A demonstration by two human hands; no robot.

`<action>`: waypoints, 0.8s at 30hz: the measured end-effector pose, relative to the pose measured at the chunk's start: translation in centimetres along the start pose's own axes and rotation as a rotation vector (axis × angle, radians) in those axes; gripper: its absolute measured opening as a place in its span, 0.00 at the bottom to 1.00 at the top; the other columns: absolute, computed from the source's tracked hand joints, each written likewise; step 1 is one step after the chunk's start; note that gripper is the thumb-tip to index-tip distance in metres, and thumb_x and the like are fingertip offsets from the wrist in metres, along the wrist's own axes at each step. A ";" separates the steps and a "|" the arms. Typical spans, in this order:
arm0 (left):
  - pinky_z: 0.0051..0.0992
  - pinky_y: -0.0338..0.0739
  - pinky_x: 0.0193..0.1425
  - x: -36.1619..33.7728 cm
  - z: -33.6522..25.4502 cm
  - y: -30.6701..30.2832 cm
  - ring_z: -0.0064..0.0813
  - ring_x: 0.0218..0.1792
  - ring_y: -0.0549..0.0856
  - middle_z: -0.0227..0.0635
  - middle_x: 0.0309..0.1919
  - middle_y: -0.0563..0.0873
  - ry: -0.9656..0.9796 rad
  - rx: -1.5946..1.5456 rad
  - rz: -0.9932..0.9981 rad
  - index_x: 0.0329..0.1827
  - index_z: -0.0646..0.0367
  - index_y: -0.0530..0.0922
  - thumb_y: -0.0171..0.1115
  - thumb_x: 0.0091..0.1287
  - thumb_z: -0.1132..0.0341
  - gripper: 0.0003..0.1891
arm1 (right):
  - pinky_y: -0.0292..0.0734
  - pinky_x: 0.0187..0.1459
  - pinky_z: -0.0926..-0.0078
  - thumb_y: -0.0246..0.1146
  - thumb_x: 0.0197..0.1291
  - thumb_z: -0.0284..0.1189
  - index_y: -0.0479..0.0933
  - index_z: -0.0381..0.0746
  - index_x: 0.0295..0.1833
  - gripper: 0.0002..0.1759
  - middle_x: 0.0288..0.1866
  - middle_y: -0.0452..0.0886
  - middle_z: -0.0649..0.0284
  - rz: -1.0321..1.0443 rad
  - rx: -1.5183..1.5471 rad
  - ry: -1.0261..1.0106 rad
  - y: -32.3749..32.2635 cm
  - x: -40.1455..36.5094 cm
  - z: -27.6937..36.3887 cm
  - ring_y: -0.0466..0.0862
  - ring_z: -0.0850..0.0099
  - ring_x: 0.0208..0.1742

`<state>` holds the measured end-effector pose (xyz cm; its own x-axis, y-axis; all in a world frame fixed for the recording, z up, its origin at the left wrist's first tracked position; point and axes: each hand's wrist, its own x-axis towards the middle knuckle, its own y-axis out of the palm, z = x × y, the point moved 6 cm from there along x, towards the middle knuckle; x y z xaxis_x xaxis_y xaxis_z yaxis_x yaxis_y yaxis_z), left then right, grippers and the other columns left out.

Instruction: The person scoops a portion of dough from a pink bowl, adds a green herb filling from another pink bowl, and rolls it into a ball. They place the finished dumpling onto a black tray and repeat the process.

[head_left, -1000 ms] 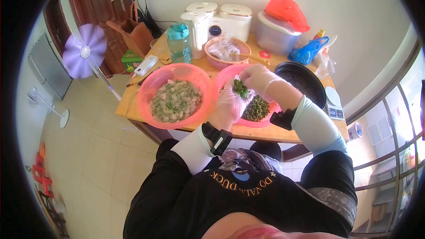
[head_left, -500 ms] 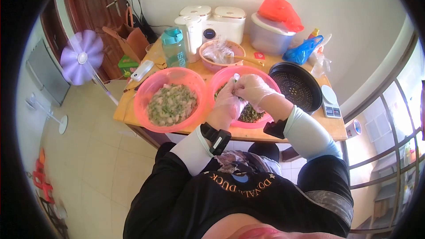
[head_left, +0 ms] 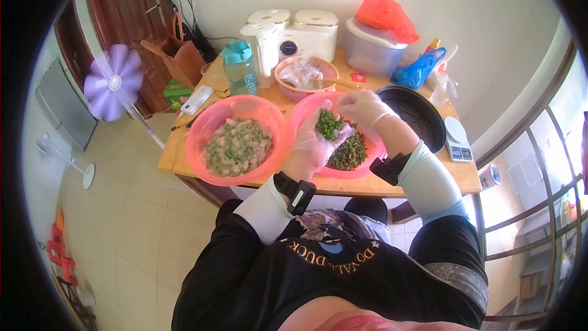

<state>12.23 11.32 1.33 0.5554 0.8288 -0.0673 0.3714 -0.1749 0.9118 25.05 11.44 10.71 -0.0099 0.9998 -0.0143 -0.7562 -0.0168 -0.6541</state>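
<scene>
My left hand, in a thin clear glove, is cupped palm up around a clump of chopped greens. It is over the right pink bowl, which holds a darker chopped green filling. My right hand, gloved the same way, is above the bowl's far right side. Its fingers are curled together, and whatever they may hold is hidden. To the left, another pink bowl contains a pale mixture with green bits.
A black perforated pan and a kitchen scale are on the right of the table. Behind the bowls are a smaller pink basin, a teal-lidded bottle, a white appliance and a lidded tub.
My hands, together over the right bowl before, have moved apart. The right hand shifted right and up, and the left opened out into a cup, exposing the greens.
</scene>
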 end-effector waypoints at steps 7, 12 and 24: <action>0.52 0.75 0.70 -0.3 -0.2 0.9 0.39 0.65 0.79 0.37 0.63 0.80 -0.030 0.040 -0.039 0.65 0.50 0.76 0.50 0.81 0.52 0.19 | 0.80 0.52 0.66 0.70 0.62 0.36 0.86 0.38 0.56 0.20 0.47 0.89 0.53 0.005 -0.065 -0.087 2.7 -0.5 0.6 0.88 0.63 0.47; 0.50 0.75 0.70 0.1 -0.2 0.8 0.38 0.65 0.80 0.37 0.63 0.81 -0.038 0.017 -0.055 0.66 0.51 0.76 0.48 0.82 0.52 0.19 | 0.81 0.51 0.58 0.67 0.61 0.34 0.88 0.44 0.50 0.14 0.45 0.88 0.55 -0.040 -0.338 -0.160 3.6 -0.6 1.5 0.87 0.53 0.49; 0.45 0.80 0.67 2.2 -0.6 -2.4 0.38 0.65 0.80 0.39 0.63 0.80 0.051 0.084 -0.013 0.69 0.56 0.74 0.54 0.80 0.65 0.18 | 0.82 0.51 0.59 0.64 0.61 0.30 0.88 0.41 0.49 0.13 0.44 0.88 0.54 -0.083 -0.056 -0.131 2.2 -2.1 1.8 0.87 0.54 0.46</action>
<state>12.07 13.88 -0.78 0.5119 0.8572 -0.0561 0.4408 -0.2061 0.8736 22.28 9.29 10.65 -0.0369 0.9898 0.1375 -0.7202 0.0690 -0.6903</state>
